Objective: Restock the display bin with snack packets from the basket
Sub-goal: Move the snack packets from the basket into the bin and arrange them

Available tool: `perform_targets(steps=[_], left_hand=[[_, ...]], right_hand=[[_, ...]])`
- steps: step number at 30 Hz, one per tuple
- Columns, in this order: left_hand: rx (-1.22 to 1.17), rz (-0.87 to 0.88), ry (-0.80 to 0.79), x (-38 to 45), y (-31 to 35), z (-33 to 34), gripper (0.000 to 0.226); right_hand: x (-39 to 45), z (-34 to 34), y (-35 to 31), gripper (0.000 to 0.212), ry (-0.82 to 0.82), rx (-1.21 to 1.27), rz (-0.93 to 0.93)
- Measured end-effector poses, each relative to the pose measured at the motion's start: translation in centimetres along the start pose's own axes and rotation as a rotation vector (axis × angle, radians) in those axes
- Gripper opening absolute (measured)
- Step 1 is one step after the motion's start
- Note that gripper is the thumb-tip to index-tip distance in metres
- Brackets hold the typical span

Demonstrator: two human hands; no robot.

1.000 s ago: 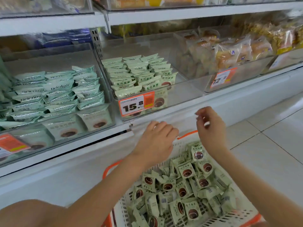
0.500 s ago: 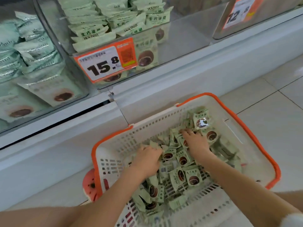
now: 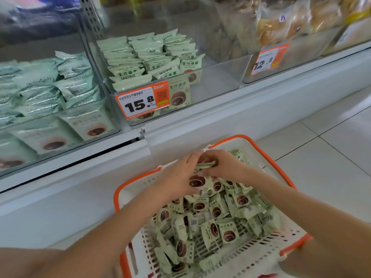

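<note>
A white basket with an orange rim point(image 3: 269, 157) stands on the floor below the shelf, full of several pale green snack packets point(image 3: 218, 223). Above its far end, my left hand point(image 3: 180, 177) and my right hand point(image 3: 222, 164) meet around a small stack of packets point(image 3: 204, 165), gripped between them; a further packet point(image 3: 197, 181) shows under my left palm. Higher up, the clear display bin point(image 3: 220, 77) with the 15.8 price tag point(image 3: 143, 101) holds stacked green packets point(image 3: 148, 57) in its left half; its right half is bare.
A second clear bin point(image 3: 50, 109) at the left is packed with teal-green packets. At the right, a bin tagged 12.8 point(image 3: 269, 59) holds bread rolls in wrappers. A white shelf ledge point(image 3: 241, 117) runs between bins and basket. Tiled floor point(image 3: 331, 153) lies to the right.
Both hands went down from the shelf front into the basket, dug among the packets, and now have lifted together at the basket's far end with a stack of packets between them.
</note>
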State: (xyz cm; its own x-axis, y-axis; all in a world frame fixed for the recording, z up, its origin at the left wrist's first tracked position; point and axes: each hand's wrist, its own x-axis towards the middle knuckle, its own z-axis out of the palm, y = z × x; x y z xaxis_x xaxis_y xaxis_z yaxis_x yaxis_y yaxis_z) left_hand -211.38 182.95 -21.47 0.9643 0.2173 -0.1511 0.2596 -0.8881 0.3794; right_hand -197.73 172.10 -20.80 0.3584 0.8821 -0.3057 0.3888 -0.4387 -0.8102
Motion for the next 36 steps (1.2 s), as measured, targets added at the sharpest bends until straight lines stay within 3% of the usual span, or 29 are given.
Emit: perform_targets(steps=[3, 6, 10, 17, 20, 23, 25, 27, 30, 33, 36], left_hand=[[0.099, 0.084, 0.063, -2.4, 0.4, -4.8, 0.097], [-0.005, 0.118, 0.226, -5.3, 1.1, -8.6, 0.083], [-0.095, 0.096, 0.386, -7.7, 1.7, -11.3, 0.086], [-0.041, 0.181, 0.497, -9.0, 1.8, -14.0, 0.081], [0.093, 0.254, 0.616, -8.9, 1.1, -14.3, 0.073], [0.16, 0.261, 0.611, -8.0, 0.3, -14.3, 0.077], [0.184, 0.192, 0.562, -7.2, -0.6, -15.1, 0.088], [0.255, 0.089, 0.57, -6.2, -2.1, -16.3, 0.094], [0.39, -0.017, 0.661, -4.7, -4.2, -17.8, 0.077], [0.517, -0.025, 0.646, -3.0, -5.9, -17.6, 0.057], [0.571, 0.023, 0.662, -2.0, -6.5, -17.1, 0.048]], right_hand=[[-2.1, -1.6, -3.6, 0.021, 0.122, 0.196, -0.039], [-4.3, -2.3, -7.2, 0.014, 0.18, 0.298, -0.153], [-6.8, -2.8, -10.3, 0.018, 0.199, 0.456, -0.226], [-8.2, -2.9, -13.5, 0.022, 0.298, 0.464, -0.233], [-7.4, -3.3, -14.4, 0.03, 0.17, 0.35, -0.22], [-5.7, -4.6, -15.7, 0.022, 0.053, 0.128, -0.19], [-3.9, -7.0, -16.9, 0.02, 0.155, 0.004, -0.214], [-1.8, -10.4, -18.2, 0.022, 0.361, -0.039, -0.261], [2.2, -14.8, -19.8, 0.027, 0.552, -0.249, -0.296], [6.5, -16.7, -20.0, 0.03, 0.498, -0.621, -0.176], [9.6, -16.8, -19.2, 0.032, 0.354, -0.762, -0.134]])
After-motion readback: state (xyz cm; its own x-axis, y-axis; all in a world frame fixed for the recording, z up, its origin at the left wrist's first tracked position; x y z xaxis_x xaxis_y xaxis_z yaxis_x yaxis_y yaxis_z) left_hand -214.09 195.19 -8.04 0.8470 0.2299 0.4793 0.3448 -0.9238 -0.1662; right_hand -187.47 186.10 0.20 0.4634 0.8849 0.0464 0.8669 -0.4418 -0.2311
